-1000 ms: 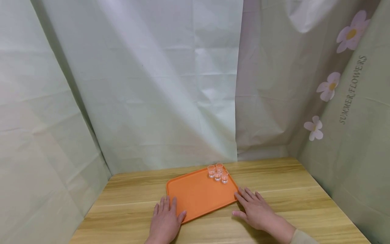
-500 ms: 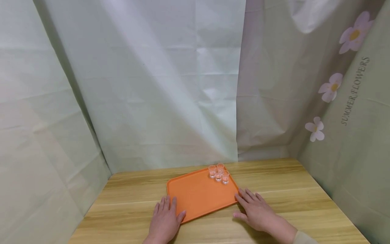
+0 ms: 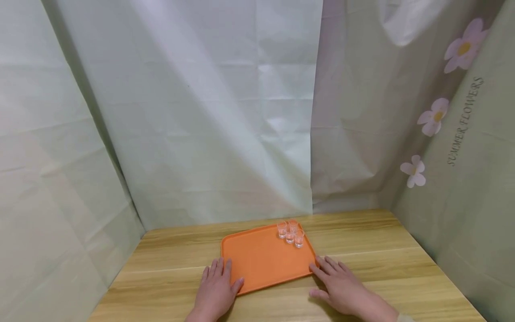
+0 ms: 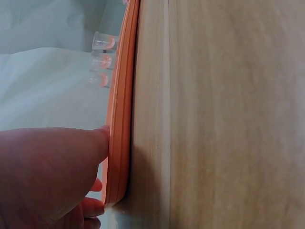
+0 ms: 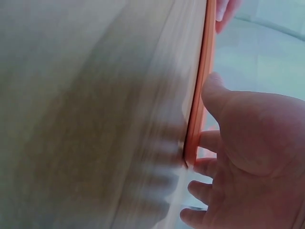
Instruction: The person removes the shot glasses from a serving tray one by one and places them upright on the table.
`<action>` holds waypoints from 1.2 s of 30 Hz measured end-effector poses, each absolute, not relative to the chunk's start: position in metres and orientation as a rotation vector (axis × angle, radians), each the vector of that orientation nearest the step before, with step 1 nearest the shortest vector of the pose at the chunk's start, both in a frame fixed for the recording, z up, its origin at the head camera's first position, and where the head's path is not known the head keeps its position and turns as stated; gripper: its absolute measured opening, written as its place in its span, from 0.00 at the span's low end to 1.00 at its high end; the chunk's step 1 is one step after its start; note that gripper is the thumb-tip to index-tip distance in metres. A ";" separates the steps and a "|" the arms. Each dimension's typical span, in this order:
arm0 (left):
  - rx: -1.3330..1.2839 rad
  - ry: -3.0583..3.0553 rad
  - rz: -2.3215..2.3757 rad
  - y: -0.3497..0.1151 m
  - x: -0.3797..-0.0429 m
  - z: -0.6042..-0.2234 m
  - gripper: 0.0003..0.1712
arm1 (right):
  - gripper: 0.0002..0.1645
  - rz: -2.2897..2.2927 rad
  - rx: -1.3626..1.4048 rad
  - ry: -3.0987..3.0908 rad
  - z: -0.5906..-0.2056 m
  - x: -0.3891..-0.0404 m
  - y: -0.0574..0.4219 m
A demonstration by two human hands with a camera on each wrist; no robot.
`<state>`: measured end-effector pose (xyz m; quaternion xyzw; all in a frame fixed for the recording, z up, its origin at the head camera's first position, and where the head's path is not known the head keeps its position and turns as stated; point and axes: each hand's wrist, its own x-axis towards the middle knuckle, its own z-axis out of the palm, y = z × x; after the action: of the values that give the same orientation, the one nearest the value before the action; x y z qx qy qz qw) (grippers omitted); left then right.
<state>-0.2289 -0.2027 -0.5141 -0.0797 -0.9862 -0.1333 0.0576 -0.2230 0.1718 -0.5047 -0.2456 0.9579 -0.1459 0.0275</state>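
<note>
An orange rectangular tray (image 3: 261, 259) lies on the wooden table, slightly angled. Several small clear shot glasses (image 3: 299, 240) stand upright in a cluster at its far right corner; in the left wrist view the glasses (image 4: 102, 60) show above the rim. My left hand (image 3: 214, 290) rests at the tray's near left corner, fingers extended along the left side and thumb at the near edge. At the near right corner, my right hand (image 3: 342, 286) touches the tray with straight, spread fingers. Its thumb overlaps the tray's edge (image 5: 204, 62) in the right wrist view.
The wooden table (image 3: 169, 255) reaches back to a pale hanging cloth (image 3: 225, 134). Cloth sides close in at left (image 3: 60, 179) and right (image 3: 474, 214), the right one printed with flowers and lettering.
The tray's right side has swung a little toward the person, and the glasses have come nearer with it. My right hand has moved slightly nearer; the left has barely shifted.
</note>
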 end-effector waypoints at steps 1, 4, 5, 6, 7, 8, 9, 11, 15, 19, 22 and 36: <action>-0.244 -2.990 -0.405 -0.203 -0.229 -0.514 0.43 | 0.50 -0.452 -0.762 2.957 -0.504 -0.221 0.172; -0.244 -2.998 -0.409 -0.203 -0.229 -0.512 0.43 | 0.49 -0.450 -0.780 2.958 -0.504 -0.217 0.172; -0.243 -3.000 -0.410 -0.203 -0.230 -0.512 0.43 | 0.49 -0.450 -0.786 2.957 -0.503 -0.215 0.172; -0.243 -3.003 -0.410 -0.203 -0.230 -0.512 0.43 | 0.49 -0.446 -0.790 2.954 -0.503 -0.214 0.172; -0.244 -3.006 -0.411 -0.203 -0.231 -0.512 0.43 | 0.49 -0.445 -0.796 2.954 -0.503 -0.212 0.172; -0.244 -3.009 -0.410 -0.204 -0.231 -0.511 0.43 | 0.49 -0.444 -0.801 2.952 -0.503 -0.211 0.172; -0.246 -3.011 -0.410 -0.204 -0.231 -0.511 0.43 | 0.49 -0.447 -0.799 2.946 -0.503 -0.210 0.172; -0.249 -3.014 -0.407 -0.204 -0.231 -0.511 0.43 | 0.49 -0.453 -0.794 2.934 -0.504 -0.209 0.172; -0.257 -3.005 -0.408 -0.205 -0.232 -0.511 0.43 | 0.50 -0.462 -0.779 2.918 -0.506 -0.208 0.172; -0.267 -2.981 -0.405 -0.205 -0.233 -0.512 0.42 | 0.51 -0.453 -0.803 2.924 -0.506 -0.205 0.172; -0.268 -2.973 -0.399 -0.206 -0.234 -0.513 0.42 | 0.51 -0.436 -0.832 2.934 -0.506 -0.203 0.172; -0.266 -2.968 -0.428 -0.208 -0.238 -0.517 0.43 | 0.52 -0.382 -0.892 2.963 -0.518 -0.202 0.176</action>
<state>-0.2376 -0.2076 -0.5168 -0.0882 -0.9838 -0.1418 0.0655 -0.2022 0.1756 -0.5176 -0.2862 0.9503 -0.1224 0.0119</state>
